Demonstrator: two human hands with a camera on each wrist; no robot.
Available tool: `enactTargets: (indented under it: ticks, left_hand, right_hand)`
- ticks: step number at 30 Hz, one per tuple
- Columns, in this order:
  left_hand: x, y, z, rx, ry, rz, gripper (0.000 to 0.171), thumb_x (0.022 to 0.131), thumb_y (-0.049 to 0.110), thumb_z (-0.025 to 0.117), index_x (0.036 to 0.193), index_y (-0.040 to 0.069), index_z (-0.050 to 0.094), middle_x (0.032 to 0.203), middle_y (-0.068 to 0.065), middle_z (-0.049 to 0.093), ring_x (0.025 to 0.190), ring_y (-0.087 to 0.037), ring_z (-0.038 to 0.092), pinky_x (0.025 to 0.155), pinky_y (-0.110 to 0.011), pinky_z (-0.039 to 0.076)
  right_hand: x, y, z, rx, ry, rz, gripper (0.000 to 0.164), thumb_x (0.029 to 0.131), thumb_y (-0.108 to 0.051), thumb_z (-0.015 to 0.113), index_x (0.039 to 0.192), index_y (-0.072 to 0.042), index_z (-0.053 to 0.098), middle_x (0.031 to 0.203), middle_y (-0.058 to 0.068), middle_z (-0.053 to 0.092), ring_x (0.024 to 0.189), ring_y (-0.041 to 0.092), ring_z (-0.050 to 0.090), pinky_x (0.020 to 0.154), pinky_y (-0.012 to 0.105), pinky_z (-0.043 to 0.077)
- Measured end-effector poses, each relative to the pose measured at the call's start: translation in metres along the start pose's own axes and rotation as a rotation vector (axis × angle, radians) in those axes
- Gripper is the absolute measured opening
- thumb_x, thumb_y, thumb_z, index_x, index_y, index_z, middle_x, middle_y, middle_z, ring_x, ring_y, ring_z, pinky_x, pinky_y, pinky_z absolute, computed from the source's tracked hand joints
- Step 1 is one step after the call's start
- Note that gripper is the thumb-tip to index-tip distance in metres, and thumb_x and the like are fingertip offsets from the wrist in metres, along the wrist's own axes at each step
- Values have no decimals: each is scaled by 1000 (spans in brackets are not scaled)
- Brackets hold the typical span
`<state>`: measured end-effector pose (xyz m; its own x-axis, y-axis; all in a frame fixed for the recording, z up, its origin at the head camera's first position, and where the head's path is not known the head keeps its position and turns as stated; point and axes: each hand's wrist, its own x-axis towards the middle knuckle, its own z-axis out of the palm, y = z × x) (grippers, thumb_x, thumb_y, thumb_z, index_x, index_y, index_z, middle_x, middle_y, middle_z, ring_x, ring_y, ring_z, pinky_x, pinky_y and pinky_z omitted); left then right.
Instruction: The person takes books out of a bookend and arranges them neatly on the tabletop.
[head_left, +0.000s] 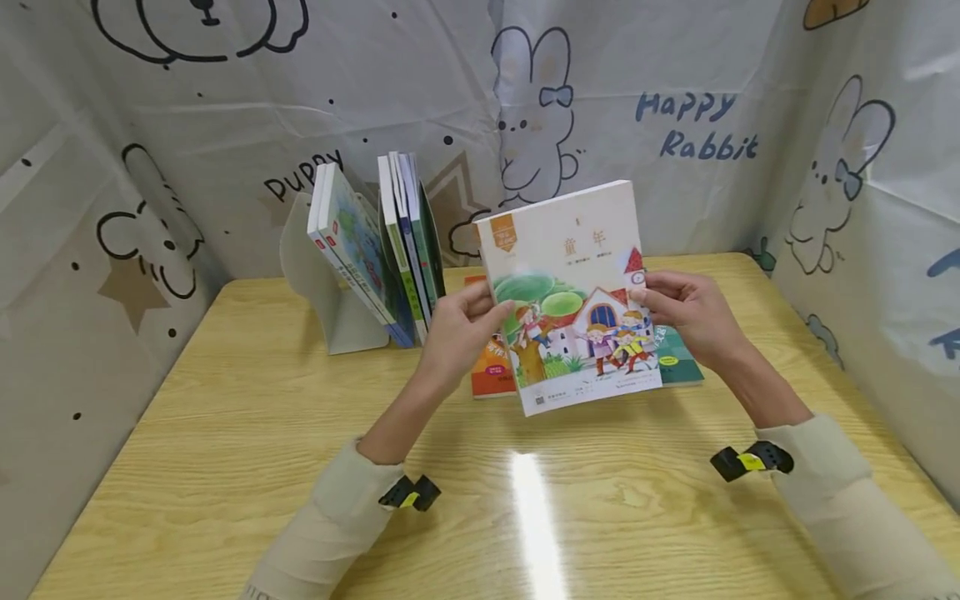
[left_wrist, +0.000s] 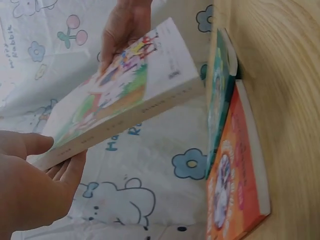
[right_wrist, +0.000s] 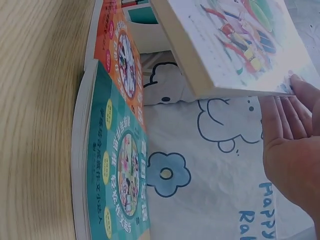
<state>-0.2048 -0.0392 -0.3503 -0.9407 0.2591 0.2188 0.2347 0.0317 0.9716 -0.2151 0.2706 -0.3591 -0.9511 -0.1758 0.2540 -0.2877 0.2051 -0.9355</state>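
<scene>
A white book (head_left: pixel 573 300) with a drawing of children and a house on its cover is held up, tilted, above the table. My left hand (head_left: pixel 459 337) grips its left edge, thumb on the cover and fingers behind. On the opposite edge my right hand (head_left: pixel 693 317) pinches it the same way. Both wrist views show a gap between the book and the table. Below and behind it lie an orange book (left_wrist: pixel 235 175) and a green book (right_wrist: pixel 107 165), side by side and partly hidden in the head view.
A pale bookend (head_left: pixel 330 312) stands at the back left of the wooden table (head_left: pixel 285 467). Two books (head_left: pixel 348 242) lean in it, and several thin books (head_left: pixel 408 242) stand upright just to their right. A printed cloth (head_left: pixel 420 92) hangs behind and at the sides.
</scene>
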Motion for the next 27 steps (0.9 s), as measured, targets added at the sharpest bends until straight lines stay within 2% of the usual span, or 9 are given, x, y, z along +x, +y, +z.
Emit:
enactTargets:
  ticks: [4,9,12,16,19,23,25,27]
  left_hand:
    - [1,-8,3,-6,-51,-43,33,99,12,63,129,-3,63,113,-15,71,94,-25,70,85,-43,57]
    - [5,-19,14,-18,-55,-43,34,98,11,64,128,-4,63,116,-16,70,100,-25,70,90,-48,54]
    - [9,-27,21,-29,-51,-66,34,97,11,65,127,-4,64,114,-16,71,98,-24,70,90,-49,55]
    - [13,-34,31,5,-73,-89,30,96,13,67,122,-3,67,109,-13,73,93,-22,70,77,-35,58]
    - [15,-38,39,52,-83,-101,29,96,15,67,121,-1,68,109,-12,73,90,-18,70,67,-27,52]
    - [21,-39,54,89,-84,-133,32,96,18,68,122,1,68,108,-12,73,75,-7,62,58,-23,46]
    - [24,-38,63,84,-84,-150,32,95,18,69,123,1,69,107,-10,73,72,-5,61,56,-22,45]
    - [27,-38,72,77,-87,-166,29,95,17,69,119,1,70,102,-8,74,70,-6,62,51,-22,40]
  right_hand:
    - [-2,-1,-5,38,21,9,33,100,-14,63,126,6,64,102,-4,73,85,13,71,75,24,58]
    - [0,2,-14,154,42,12,20,99,-9,64,116,-7,73,101,0,74,85,13,71,74,24,58]
    - [0,7,-19,225,37,34,18,98,-7,64,111,-14,76,102,2,73,85,14,72,74,25,58]
    - [-1,14,-27,294,40,77,20,98,-5,63,107,-17,77,103,3,73,86,15,72,74,25,58]
    - [-1,19,-35,307,58,113,20,98,-6,64,104,-20,77,102,1,73,85,13,72,73,24,58]
    - [-4,25,-48,319,73,167,19,98,-8,64,101,-21,77,100,-1,73,85,12,72,73,23,58]
    - [-6,28,-55,344,75,194,18,99,-8,63,100,-19,77,99,-1,73,85,12,71,73,22,58]
    - [-10,31,-62,346,89,222,17,98,-9,64,99,-19,78,99,-1,73,85,11,71,73,22,58]
